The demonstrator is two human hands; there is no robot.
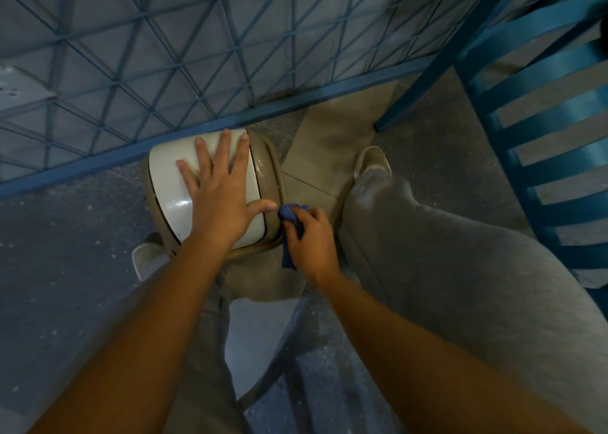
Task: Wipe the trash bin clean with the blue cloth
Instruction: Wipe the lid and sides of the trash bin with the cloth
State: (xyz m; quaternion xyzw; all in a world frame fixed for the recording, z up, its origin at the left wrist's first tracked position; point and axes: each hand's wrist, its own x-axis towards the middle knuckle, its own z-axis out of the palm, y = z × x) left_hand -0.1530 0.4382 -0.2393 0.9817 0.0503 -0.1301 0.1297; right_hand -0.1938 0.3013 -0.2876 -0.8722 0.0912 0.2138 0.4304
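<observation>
Forearms reach down to the trash bin [268,173], on the floor against a blue lattice fence [197,55]. Left hand [220,190] flat on its white lid [167,177], fingers spread. Right hand [312,239] pinches the blue cloth [291,214] against the bin's right rim. Blue chair [543,121] right of bin.

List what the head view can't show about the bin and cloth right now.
- Trash bin body: head view, hidden below its lid and behind the left hand.
- Blue cloth: mostly bunched inside the right hand; contact patch unseen.
- Lid centre: covered by the left palm.
</observation>
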